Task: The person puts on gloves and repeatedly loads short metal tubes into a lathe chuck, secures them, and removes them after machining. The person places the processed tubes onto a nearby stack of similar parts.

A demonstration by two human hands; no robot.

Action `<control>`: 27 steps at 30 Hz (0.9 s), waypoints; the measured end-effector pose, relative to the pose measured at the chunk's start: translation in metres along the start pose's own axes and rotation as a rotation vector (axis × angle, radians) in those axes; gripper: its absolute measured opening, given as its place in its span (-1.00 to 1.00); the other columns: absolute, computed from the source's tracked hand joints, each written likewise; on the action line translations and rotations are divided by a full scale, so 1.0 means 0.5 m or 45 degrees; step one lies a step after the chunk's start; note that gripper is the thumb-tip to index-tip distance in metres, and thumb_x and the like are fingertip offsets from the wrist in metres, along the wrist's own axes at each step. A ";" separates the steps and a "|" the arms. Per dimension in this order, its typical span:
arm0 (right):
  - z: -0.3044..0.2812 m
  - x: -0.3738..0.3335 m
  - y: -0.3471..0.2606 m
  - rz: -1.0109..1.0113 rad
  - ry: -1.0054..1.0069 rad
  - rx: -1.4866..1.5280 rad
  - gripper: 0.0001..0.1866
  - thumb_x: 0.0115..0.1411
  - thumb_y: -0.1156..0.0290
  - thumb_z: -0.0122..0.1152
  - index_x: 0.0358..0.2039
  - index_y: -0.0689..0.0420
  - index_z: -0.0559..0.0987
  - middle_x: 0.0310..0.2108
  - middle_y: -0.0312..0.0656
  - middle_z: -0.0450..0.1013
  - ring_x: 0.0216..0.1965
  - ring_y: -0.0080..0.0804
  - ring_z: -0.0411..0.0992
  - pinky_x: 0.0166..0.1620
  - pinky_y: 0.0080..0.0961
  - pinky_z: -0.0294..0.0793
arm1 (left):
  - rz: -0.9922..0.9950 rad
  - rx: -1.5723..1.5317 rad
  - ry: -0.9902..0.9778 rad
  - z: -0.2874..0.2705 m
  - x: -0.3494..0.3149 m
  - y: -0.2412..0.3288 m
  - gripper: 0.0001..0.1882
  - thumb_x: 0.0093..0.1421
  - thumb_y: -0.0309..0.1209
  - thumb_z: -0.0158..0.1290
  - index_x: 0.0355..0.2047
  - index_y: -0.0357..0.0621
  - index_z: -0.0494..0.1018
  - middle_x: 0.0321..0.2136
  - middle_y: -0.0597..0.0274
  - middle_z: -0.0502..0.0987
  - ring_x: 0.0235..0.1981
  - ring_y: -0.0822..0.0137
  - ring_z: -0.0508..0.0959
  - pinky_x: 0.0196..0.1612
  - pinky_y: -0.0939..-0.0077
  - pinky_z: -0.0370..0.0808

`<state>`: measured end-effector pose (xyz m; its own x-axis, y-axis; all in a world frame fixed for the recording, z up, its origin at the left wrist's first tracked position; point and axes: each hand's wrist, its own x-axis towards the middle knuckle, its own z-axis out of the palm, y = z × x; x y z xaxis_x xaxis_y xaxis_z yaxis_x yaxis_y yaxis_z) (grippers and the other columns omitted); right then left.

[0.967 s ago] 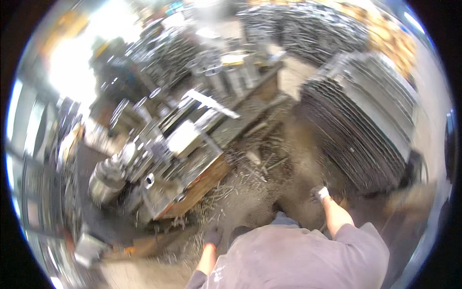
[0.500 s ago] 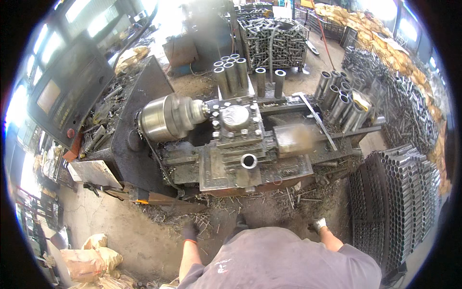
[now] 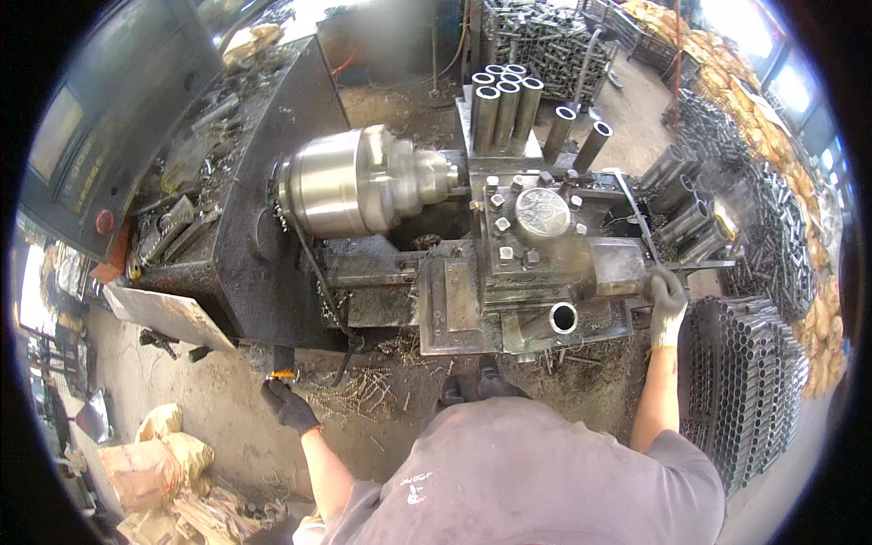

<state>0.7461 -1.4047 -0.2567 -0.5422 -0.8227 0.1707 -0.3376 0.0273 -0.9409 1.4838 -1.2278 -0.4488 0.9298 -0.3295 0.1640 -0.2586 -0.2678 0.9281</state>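
Observation:
My left hand (image 3: pixel 292 408), in a dark glove with a red cuff edge, reaches out low on the left with its fingers loosely extended. Just beyond its fingertips is an orange-marked part (image 3: pixel 283 374) beneath the lathe's headstock. On the right, my right hand (image 3: pixel 669 298), in a grey and white glove, has its fingers curled at the near end of a long caliper (image 3: pixel 640 218) lying across the machine. The glove hides that end. A lathe chuck (image 3: pixel 341 182) looks blurred, as if turning. Right of it sits the square tool post (image 3: pixel 531 250); a short steel tube (image 3: pixel 563 318) stands in front.
Several steel tubes (image 3: pixel 509 100) stand behind the tool post, and more tubes (image 3: pixel 681 218) lean at the machine's right end. A tall stack of tubes (image 3: pixel 749 391) is close by my right arm. Metal shavings (image 3: pixel 363 391) cover the floor; sacks (image 3: pixel 159 463) lie lower left.
My left hand has moved out left toward the orange-marked part. My right hand has risen from low at my side to the caliper's near end. The view has shifted.

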 end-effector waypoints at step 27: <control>0.377 0.316 -0.234 -0.624 -0.914 -0.184 -0.64 0.32 0.31 0.24 0.07 0.17 0.68 -0.04 -0.11 0.69 -0.03 -0.37 0.64 0.09 -0.41 0.60 | 0.890 0.861 -1.645 0.435 -0.351 0.561 -0.45 0.34 0.03 0.01 0.21 0.01 0.51 -0.09 -0.11 0.67 -0.04 -0.14 0.66 0.05 -0.04 0.54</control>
<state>0.8450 -1.6452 -0.1747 0.2874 -0.9177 0.2743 -0.5258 -0.3905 -0.7557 1.1913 -1.4420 -0.2899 -0.1527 -0.9608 -0.2315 -0.9021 0.0398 0.4297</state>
